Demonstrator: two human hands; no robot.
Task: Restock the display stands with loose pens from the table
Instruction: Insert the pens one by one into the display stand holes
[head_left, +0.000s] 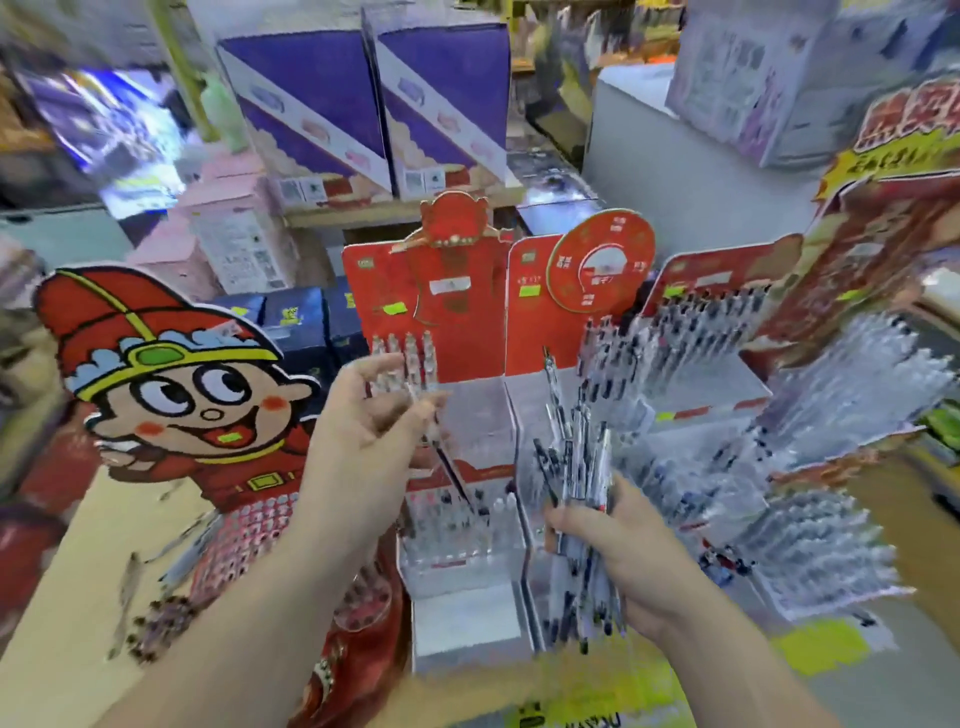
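My left hand (363, 436) pinches a single pen (447, 457) between thumb and fingers, its dark tip pointing down toward the lower tier of the red display stand (457, 306). That stand has a few pens in its upper row and clear holders lower down. My right hand (618, 551) grips a bundle of pens (576, 467), fanned upward, in front of a second red stand with a round sign (602, 265). The picture is blurred by motion.
A large cartoon-figure cardboard stand (171, 384) rises at the left. More pen-filled stands (810, 395) crowd the right side. Purple boxes (363, 98) sit on a shelf behind, dark blue boxes (296, 317) below them. A yellow sheet (821, 649) lies on the table at front right.
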